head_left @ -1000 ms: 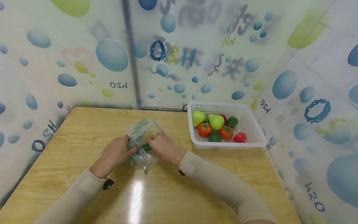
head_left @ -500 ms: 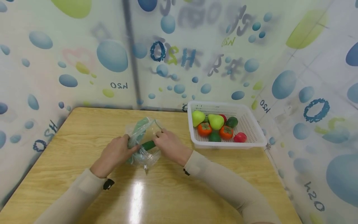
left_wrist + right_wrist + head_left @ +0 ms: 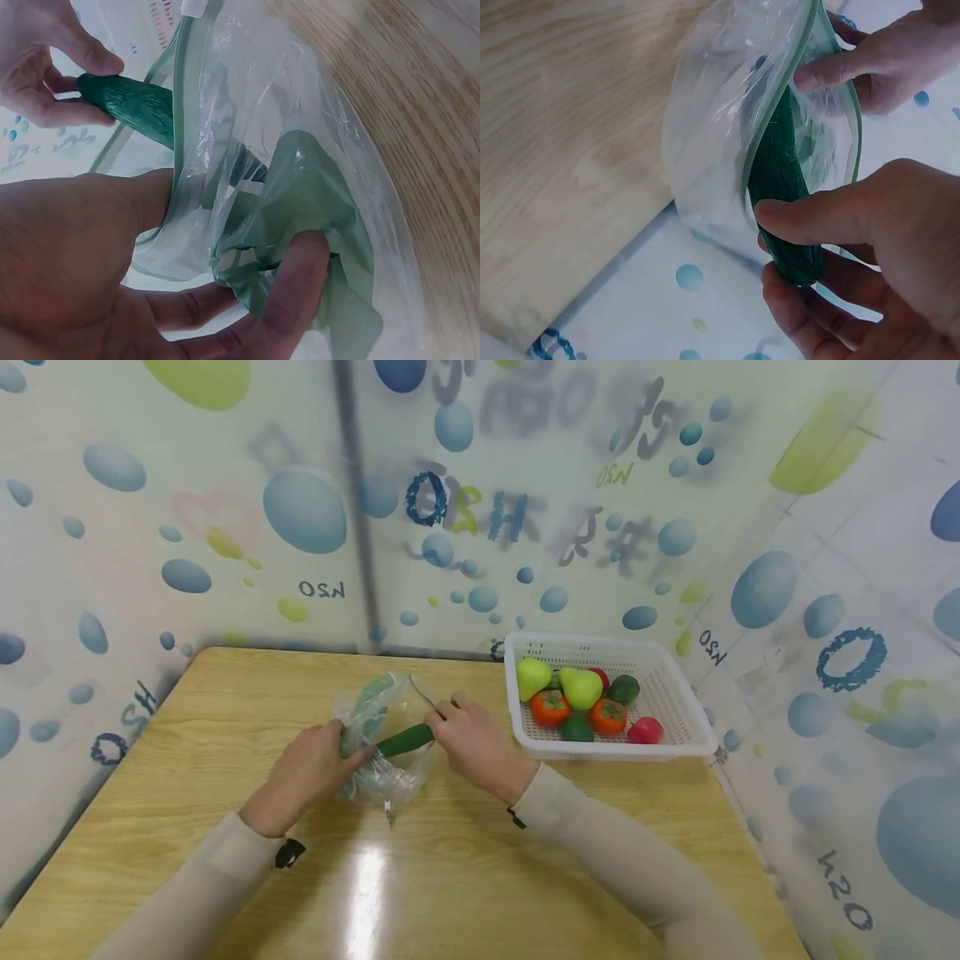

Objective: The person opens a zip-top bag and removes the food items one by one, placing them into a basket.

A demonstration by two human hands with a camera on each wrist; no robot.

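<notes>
A dark green cucumber [image 3: 405, 741] lies partly inside a clear zip bag [image 3: 401, 785] with green patches and a green seal strip. Fingers and thumb of my right hand [image 3: 483, 747] pinch the cucumber's outer end, which sticks out of the bag's mouth in the right wrist view. My left hand [image 3: 307, 772] grips the bag at its left side, thumb at the mouth. In the left wrist view the cucumber [image 3: 139, 109] crosses the seal strip, its inner end blurred behind the plastic. A small white slider [image 3: 387, 807] hangs from the bag's near edge.
A white slotted basket [image 3: 693, 739] stands at the back right of the wooden table [image 3: 247, 693]. It holds green pears [image 3: 581, 689], orange persimmons [image 3: 550, 708], a red fruit [image 3: 646, 730] and dark green produce [image 3: 622, 688]. Patterned walls close off the back and sides.
My right hand has moved right and a little away from me, drawing more of the cucumber out of the bag. My left hand has stayed nearly in place on the bag.
</notes>
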